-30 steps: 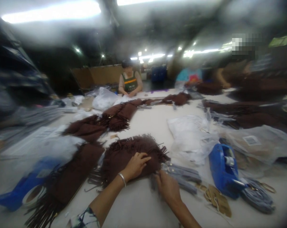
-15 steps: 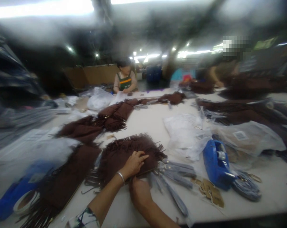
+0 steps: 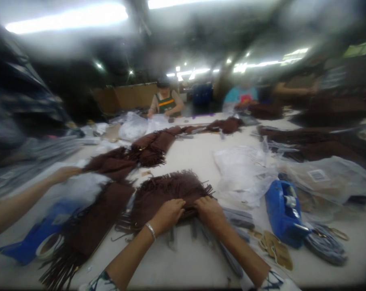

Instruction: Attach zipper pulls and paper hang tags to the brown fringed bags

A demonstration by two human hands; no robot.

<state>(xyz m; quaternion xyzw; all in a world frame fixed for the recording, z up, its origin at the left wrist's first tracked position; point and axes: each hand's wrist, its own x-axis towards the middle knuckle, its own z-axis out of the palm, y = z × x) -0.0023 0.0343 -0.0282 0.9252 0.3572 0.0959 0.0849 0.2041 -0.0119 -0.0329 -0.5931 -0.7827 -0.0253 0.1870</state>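
Note:
A dark brown fringed bag [image 3: 158,196] lies on the white table in front of me, its fringe spread along the far side and both ends. My left hand [image 3: 170,214], with a bracelet at the wrist, has its fingers curled over the bag's near edge. Close beside it, my right hand [image 3: 209,211] grips the same edge toward the right end. Both thumbs are hidden. Grey wrapped straps [image 3: 239,218] stick out from under the bag on the right, partly behind my right forearm. Another brown fringed bag [image 3: 99,218] lies to the left.
Another person's arm [image 3: 31,194] reaches in from the left. A blue tape dispenser [image 3: 284,214] stands at right near tan tags [image 3: 275,246] and a coiled strap [image 3: 325,244]. Clear plastic bags [image 3: 246,171] lie beyond. A second blue dispenser [image 3: 28,246] is at left. People work across the table.
My right hand has come up from below the bag's near edge onto its right part. My left hand has shifted down to that edge. Another person's arm has entered at left.

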